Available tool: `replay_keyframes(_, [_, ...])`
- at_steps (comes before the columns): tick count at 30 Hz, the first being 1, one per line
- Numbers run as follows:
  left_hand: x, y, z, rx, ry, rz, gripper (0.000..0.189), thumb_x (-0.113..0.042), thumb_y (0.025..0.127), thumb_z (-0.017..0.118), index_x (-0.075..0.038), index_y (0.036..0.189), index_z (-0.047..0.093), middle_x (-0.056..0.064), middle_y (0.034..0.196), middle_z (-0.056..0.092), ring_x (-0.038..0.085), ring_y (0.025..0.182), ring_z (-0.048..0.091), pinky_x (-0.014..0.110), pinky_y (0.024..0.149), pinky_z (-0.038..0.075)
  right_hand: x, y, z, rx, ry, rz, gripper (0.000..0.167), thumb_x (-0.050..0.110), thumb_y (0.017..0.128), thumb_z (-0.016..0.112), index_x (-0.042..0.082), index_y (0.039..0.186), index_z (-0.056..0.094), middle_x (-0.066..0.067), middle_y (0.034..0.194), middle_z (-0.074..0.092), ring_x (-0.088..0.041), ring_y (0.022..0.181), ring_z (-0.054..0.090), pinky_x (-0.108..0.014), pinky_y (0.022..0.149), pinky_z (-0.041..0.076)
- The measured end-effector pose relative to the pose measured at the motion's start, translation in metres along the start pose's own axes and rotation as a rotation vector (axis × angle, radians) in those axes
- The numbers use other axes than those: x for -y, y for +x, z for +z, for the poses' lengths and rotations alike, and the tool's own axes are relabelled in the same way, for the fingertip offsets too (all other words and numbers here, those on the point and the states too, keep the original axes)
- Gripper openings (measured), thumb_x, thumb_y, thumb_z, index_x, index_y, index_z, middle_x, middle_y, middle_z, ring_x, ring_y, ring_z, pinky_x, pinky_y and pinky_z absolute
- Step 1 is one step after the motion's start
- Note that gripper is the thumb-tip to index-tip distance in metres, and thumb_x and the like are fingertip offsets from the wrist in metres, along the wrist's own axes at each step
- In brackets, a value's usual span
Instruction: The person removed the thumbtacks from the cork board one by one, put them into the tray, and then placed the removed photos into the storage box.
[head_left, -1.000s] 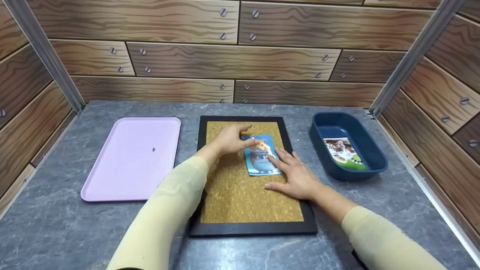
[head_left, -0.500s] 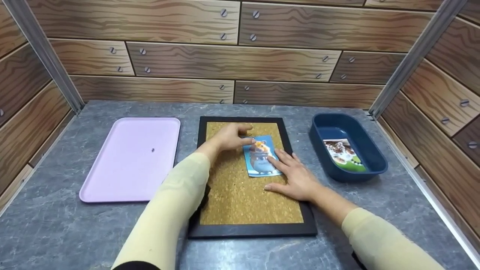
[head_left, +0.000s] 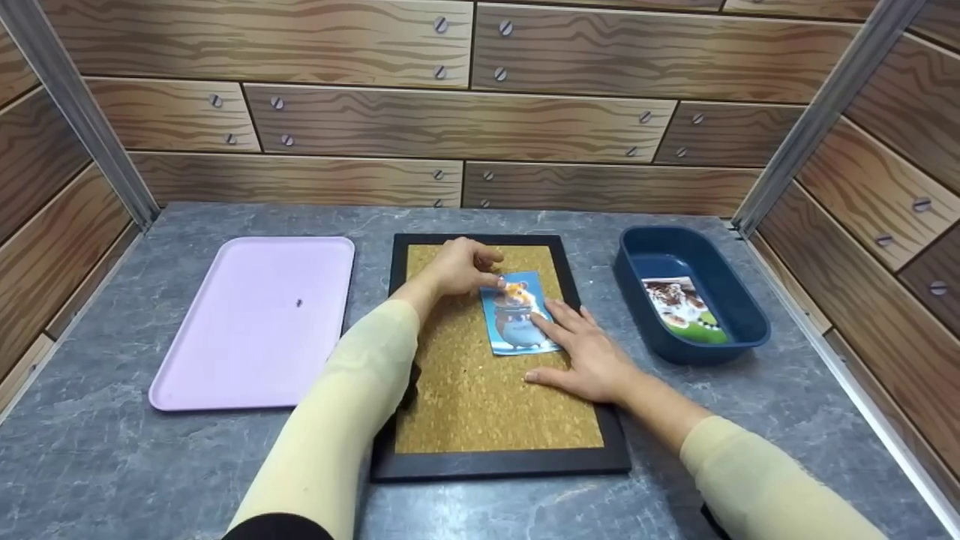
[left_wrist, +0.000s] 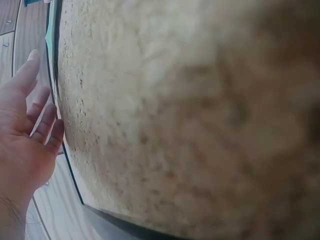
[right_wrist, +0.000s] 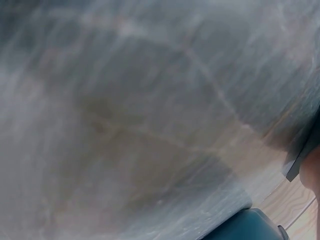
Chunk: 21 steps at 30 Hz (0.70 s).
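A blue card (head_left: 517,334) printed with a cartoon hamster lies on the cork board (head_left: 495,405), which has a black frame. My left hand (head_left: 457,266) is over the upper part of the board, its thumb tip at the card's top edge. In the left wrist view the thumb of this left hand (left_wrist: 25,125) is extended and the other fingers bend loosely, with nothing visible between them. My right hand (head_left: 589,352) lies flat with spread fingers, the fingertips on the card's right side and the thumb on the cork. Only a sliver of the right hand (right_wrist: 311,172) enters the right wrist view.
Left of the board is a lilac tray (head_left: 240,345) with one tiny dark object (head_left: 298,303) on it. To the right stands a deep navy bin (head_left: 739,300) holding a picture card (head_left: 682,307) with an animal print. Wood-patterned walls enclose the grey tabletop (head_left: 90,465).
The left thumb has drawn back slightly toward the card's top left corner. The right hand and card hold their places, and the whole head view shifts a little.
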<state>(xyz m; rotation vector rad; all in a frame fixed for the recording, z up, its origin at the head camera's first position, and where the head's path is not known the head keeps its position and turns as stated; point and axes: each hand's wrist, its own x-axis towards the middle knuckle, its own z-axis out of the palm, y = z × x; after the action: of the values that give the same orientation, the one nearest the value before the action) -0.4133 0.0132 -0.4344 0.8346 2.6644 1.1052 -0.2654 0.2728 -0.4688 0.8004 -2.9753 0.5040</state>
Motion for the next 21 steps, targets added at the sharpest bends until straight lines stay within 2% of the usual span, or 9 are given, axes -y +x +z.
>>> replay_keyframes(9, [0.0033,0.0055,-0.0088,0.002,-0.068,0.006,0.049,-0.02,0.091,0.087,-0.007,0.137,0.073,0.013,0.123,0.075,0.024,0.116,0.07,0.037,0.102,0.054,0.002,0.0,-0.0013,0.003,0.008,0.001,0.098,0.076,0.091,0.064,0.02,0.167,0.038,-0.011,0.176,0.02,-0.034,0.161,0.016,-0.058,0.128,0.009])
replay_keyframes(15, [0.0018,0.0075,-0.0052,0.038,-0.066,-0.03,0.044,-0.023,0.094,0.085,-0.011,0.135,0.075,0.008,0.125,0.076,0.022,0.119,0.068,0.038,0.103,0.054,0.0016,-0.0005,-0.0003,0.006,0.008,0.003,0.098,0.077,0.092,0.064,0.02,0.167,0.037,-0.011,0.175,0.021,-0.033,0.161,0.016,-0.059,0.128,0.009])
replay_keyframes(21, [0.002,0.0091,-0.0015,0.075,-0.072,-0.038,0.042,-0.023,0.094,0.085,-0.011,0.133,0.076,0.005,0.123,0.077,0.02,0.114,0.069,0.038,0.1,0.055,0.0004,-0.0003,0.0002,0.001,0.009,0.003,0.097,0.076,0.092,0.065,0.02,0.166,0.038,-0.011,0.175,0.021,-0.032,0.161,0.016,-0.058,0.128,0.009])
